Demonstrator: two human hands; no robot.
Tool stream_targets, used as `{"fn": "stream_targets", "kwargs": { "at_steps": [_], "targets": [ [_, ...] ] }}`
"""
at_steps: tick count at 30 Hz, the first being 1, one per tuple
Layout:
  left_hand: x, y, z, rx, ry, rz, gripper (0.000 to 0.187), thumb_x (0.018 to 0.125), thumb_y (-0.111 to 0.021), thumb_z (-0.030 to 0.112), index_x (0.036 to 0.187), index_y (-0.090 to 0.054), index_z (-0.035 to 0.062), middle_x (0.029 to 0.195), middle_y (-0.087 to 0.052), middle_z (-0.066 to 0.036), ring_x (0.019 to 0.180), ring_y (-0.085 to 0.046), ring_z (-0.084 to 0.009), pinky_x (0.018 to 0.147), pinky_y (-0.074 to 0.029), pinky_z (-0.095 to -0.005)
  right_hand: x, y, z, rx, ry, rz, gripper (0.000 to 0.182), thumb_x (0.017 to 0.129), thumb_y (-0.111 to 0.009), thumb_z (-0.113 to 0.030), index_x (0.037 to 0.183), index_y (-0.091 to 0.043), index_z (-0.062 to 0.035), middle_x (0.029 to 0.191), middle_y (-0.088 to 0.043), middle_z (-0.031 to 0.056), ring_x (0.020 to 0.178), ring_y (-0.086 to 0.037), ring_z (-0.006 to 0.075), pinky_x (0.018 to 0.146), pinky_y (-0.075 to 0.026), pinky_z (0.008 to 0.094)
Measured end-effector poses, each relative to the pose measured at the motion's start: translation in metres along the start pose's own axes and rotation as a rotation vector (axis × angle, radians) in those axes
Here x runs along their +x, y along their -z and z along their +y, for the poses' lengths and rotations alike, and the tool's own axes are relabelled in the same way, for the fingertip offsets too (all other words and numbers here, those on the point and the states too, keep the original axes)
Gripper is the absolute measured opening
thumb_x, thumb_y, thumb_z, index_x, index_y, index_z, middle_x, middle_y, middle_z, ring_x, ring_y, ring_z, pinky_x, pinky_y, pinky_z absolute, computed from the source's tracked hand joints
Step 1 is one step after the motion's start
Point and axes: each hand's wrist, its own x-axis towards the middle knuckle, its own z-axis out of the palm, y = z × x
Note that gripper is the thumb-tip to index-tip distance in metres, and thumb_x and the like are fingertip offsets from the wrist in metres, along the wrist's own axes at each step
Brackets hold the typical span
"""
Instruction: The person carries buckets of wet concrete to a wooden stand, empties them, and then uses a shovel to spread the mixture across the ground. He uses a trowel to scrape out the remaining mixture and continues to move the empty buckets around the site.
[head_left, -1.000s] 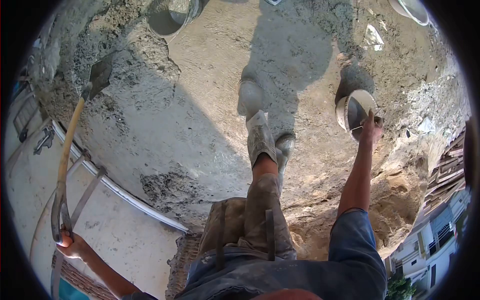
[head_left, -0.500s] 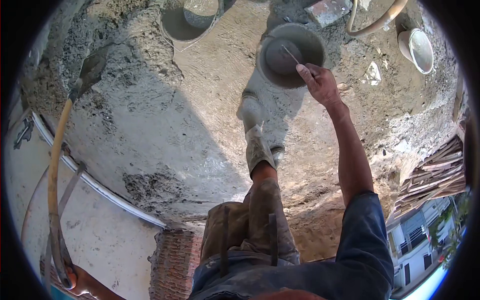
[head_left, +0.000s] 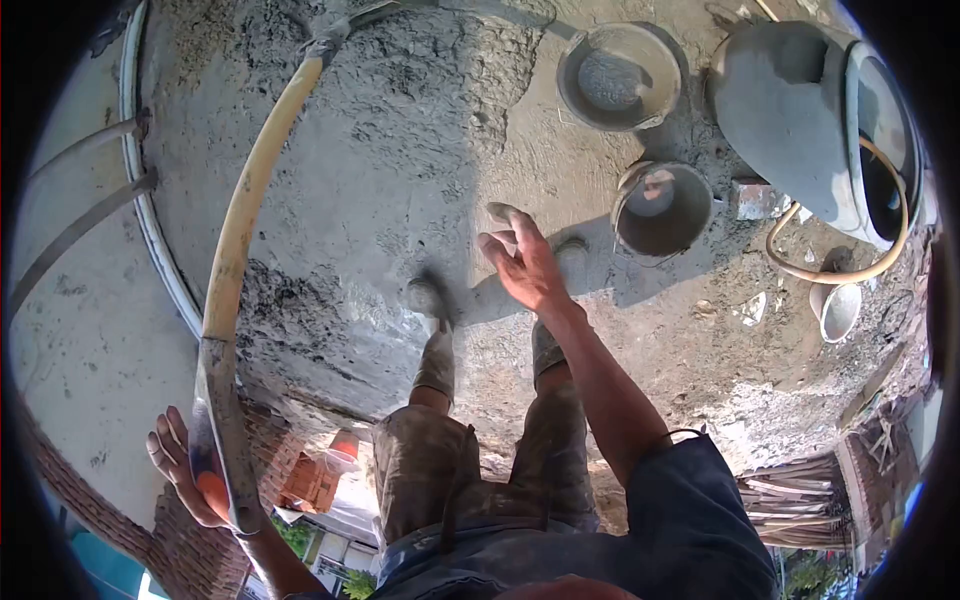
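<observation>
My left hand (head_left: 184,470) is at the top end of a shovel (head_left: 262,190), its thumb at the forked grip while the fingers stretch out beside it. The yellowish wooden shaft runs up and away; the blade is mostly out of sight at the top edge. In front of my legs, my right hand (head_left: 527,262) hangs in the air with fingers apart and slightly bent, holding nothing. The grey bucket (head_left: 690,238) to its right is the thing nearest to it. Another bucket (head_left: 572,88), with grey wet material inside, stands farther off.
A large grey drum (head_left: 775,110) lies tipped at the upper right, with a hose (head_left: 800,270) looping from its mouth. A small white pail (head_left: 838,312) sits below. Wet grey mortar (head_left: 370,190) covers the ground at left, beside a pale wall (head_left: 90,370). Sticks (head_left: 795,500) are stacked at lower right.
My right hand has let go of the thin handle at the bucket and come back empty, fingers spread. The view has turned; my left hand's fingers have loosened at the shovel's grip.
</observation>
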Motion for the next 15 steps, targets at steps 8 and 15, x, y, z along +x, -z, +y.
{"fn": "stream_targets", "kwargs": {
  "at_steps": [8, 15],
  "targets": [
    [-0.136, -0.047, -0.113, -0.871, 1.6, 0.339, 0.041, 0.088, -0.041, 0.043, 0.073, -0.05, 0.0055, 0.051, -0.039, -0.001, 0.05, -0.042, -0.0175, 0.063, -0.042, -0.0364, 0.116, -0.197, -0.062, 0.357, -0.469, -0.026, 0.036, 0.081, -0.063, -0.031, 0.097, -0.049, -0.0028, 0.076, -0.052, 0.0046, 0.053, -0.054, 0.0144, 0.048, -0.048, 0.0284],
    [-0.127, 0.134, -0.153, -0.914, 1.505, 0.21, 0.049, 0.079, -0.047, 0.052, 0.072, -0.053, 0.0039, 0.045, -0.032, 0.003, 0.042, -0.034, -0.0137, 0.053, -0.036, -0.0332, 0.038, -0.306, -0.082, 0.392, -0.429, 0.14, 0.027, 0.081, -0.063, -0.019, 0.09, -0.04, -0.0086, 0.061, -0.046, 0.0018, 0.04, -0.046, 0.0129, 0.034, -0.04, 0.0277]
  ]
}}
